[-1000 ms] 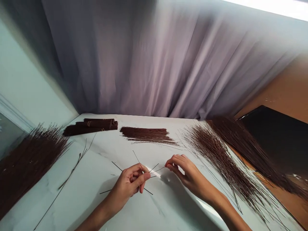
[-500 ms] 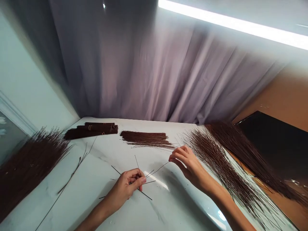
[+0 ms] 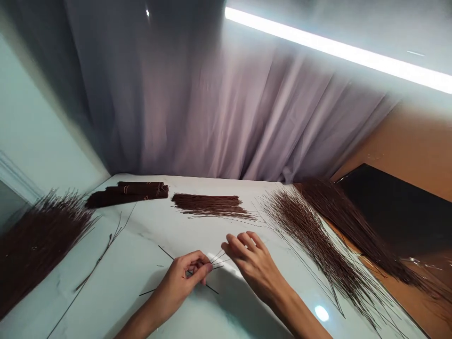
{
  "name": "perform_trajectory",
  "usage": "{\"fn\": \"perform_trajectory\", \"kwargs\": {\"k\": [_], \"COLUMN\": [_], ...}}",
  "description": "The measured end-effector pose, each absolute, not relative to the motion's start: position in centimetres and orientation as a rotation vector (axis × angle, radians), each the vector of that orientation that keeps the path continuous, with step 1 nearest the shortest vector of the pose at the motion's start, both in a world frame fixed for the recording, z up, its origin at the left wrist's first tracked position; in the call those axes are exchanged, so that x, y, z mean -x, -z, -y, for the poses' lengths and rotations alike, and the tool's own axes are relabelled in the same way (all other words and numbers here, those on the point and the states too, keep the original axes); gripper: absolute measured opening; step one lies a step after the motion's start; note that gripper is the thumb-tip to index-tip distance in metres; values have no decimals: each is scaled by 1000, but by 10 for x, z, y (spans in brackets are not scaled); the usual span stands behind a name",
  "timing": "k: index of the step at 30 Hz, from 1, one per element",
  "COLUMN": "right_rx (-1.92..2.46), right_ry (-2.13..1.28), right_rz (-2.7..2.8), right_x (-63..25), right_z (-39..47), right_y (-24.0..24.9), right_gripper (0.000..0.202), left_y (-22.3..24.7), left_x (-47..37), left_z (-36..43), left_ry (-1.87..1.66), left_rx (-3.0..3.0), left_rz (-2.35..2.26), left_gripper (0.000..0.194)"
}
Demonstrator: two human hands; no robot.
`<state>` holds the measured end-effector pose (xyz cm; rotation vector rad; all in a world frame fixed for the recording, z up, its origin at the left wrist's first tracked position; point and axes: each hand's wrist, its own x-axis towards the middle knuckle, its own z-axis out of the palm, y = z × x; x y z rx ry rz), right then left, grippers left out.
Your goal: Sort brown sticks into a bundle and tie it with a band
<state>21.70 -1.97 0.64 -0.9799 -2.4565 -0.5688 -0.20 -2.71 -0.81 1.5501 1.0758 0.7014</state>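
Low in the centre of the head view, my left hand [image 3: 187, 278] pinches several thin dark sticks [image 3: 165, 252] where they cross, and their ends stick out on different sides. My right hand [image 3: 249, 263] is raised just to the right of it, fingers curled, close to the thin strand ends [image 3: 217, 256] that come out of the left hand's pinch. The right fingertips are turned away, so whatever they may grip is hidden.
On the white table [image 3: 148, 226] lie tied dark bundles [image 3: 134, 193], a short stick pile [image 3: 208, 205] and a few loose strands [image 3: 102, 254]. Large brown piles lie at left [image 3: 45, 240] and right [image 3: 310, 230]. A dark panel [image 3: 395, 212] is at far right.
My right hand has moved left and down, closer to my left hand. The long strand stretched between the hands no longer shows. The view has shifted slightly.
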Motion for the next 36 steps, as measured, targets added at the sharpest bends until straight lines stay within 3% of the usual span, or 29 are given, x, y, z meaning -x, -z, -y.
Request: {"fn": "perform_trajectory", "kwargs": {"k": [6,10,13,16,20,23,25,28,30,34,36], "right_rx": [1155,1347,1335,1185,1167,1272,1516,2130,2352,2131,1896], "right_ry": [285,-408,-1042,-1301,-1161,-1047,-730,-71,227,783,734], "right_rz": [2190,1672,1382,1230,1059,1148,1433,1661,1749,1839,1856], "right_x": [-225,-212,-189,-169,-189,-249,-303,-379,-413,-409,-377], "right_z": [28,53,60,55,37,17,2,-18,-25,-26,-27], "right_y": [1,7,21,27,7,-19,-32,-39,-35,-20,-11], "right_gripper": [33,19,40,49,47,48,45,38,37,45,42], "left_y": [8,16,22,17,-4,-17,-20,-20,-18,-15,-14], "left_x": [6,6,-4,-12,8,36,48,53,49,42,42], "left_z": [23,23,27,34,34,25,20,16,17,22,23], "left_ry": [-762,-766,-789,-746,-586,-403,-336,-327,-329,-329,-322], "left_rx": [-1485,-1315,-1275,-1299,-1693,-1888,-1898,-1913,-1972,-2193,-2268], "left_rz": [-1118,-1089,-1011,-974,-986,-1083,-1109,-1098,-1065,-1042,-1047], "left_gripper": [31,38,42,44,21,29,26,5,12,17,18]}}
